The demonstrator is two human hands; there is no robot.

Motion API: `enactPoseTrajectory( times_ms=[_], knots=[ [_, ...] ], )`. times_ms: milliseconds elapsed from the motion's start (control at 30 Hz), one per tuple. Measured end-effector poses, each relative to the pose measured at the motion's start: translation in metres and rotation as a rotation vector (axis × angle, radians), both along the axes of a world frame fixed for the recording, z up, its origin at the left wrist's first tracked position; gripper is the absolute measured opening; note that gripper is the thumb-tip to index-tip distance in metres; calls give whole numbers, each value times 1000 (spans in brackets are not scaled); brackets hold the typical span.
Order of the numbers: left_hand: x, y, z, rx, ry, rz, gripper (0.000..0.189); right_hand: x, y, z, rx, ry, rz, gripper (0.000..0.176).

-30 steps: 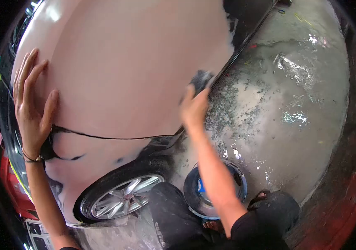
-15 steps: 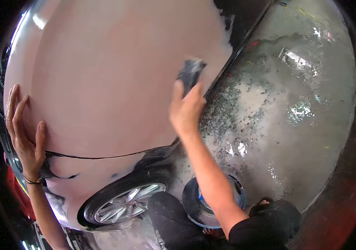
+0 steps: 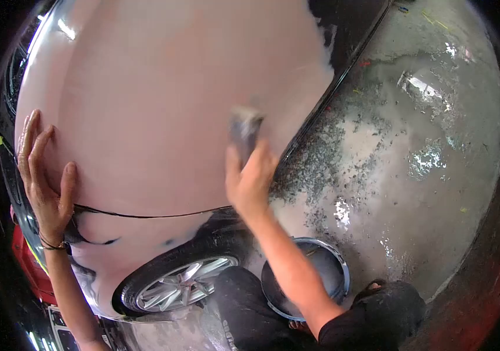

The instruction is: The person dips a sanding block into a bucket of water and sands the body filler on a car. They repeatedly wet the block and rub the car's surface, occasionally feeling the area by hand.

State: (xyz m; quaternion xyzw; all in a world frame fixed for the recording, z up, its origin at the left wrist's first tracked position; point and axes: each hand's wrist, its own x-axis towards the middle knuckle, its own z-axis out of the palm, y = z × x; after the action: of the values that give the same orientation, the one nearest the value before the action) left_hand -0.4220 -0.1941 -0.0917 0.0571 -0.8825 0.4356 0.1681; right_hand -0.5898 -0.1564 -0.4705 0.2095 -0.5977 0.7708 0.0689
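Far left, we've got something red (image 3: 30, 266) low down past the car, too cut off for us to name. Next is our left hand (image 3: 45, 190), fingers spread out and resting on the car's pinkish body panel (image 3: 162, 111), with a dark bracelet (image 3: 52, 244) around the wrist. Under that panel a black seam (image 3: 145, 216) splits it from the wheel-arch panel (image 3: 107, 231), which is mostly pinkish too with a few dark patches. Below sits the alloy wheel (image 3: 180, 288), and our left trouser leg (image 3: 244, 304) blocks its right edge.

Moving right, our right hand (image 3: 251, 178) has thumb and fingers closed around a dark sanding block (image 3: 244, 130). It's blurry, but it's over the lower part of the body panel, in from the bottom edge; can't tell if its face is fully flat on there. Our right forearm (image 3: 288, 257) cuts across the bucket (image 3: 346, 275) on the floor, so we only see part of the inside. The bucket's wedged pretty snugly between our legs.

Up top, a black patch (image 3: 343, 26) borders the pinkish area. Right of the car it's all wet floor (image 3: 437, 228), with dark speckles near the car and shiny puddles further out, then a reddish strip (image 3: 495, 292) along the far right.
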Motion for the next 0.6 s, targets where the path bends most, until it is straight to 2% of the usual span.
enactPoseTrajectory(
  times_ms=[67,133,167,233,300,367,433,467,500,533,600],
  knots=[
    [1,1,0,-23,-5,3,57,7,-2,-4,77,67,-2,53],
    [0,1,2,-49,-12,-4,57,-65,-9,6,118,86,-65,57],
    [0,0,3,-49,-10,-5,57,-111,-12,23,-92,-74,3,57],
    [2,-3,3,-48,-8,1,57,-206,-12,35,-46,-44,6,58],
    [2,0,3,-72,-9,20,58,-249,-22,29,35,-221,100,45],
    [-1,0,3,-75,0,9,58,-201,-22,29,-70,15,-78,49],
    [2,-4,3,-64,5,1,58,-105,-3,37,6,-21,89,57],
    [3,-3,3,-57,10,10,58,-55,5,35,99,126,12,56],
    [2,-1,1,-50,15,22,58,-16,7,27,33,176,31,56],
    [2,0,1,-42,18,33,58,3,15,22,50,178,119,53],
    [3,2,1,-40,19,30,58,-24,6,18,109,149,21,54]
  ],
)
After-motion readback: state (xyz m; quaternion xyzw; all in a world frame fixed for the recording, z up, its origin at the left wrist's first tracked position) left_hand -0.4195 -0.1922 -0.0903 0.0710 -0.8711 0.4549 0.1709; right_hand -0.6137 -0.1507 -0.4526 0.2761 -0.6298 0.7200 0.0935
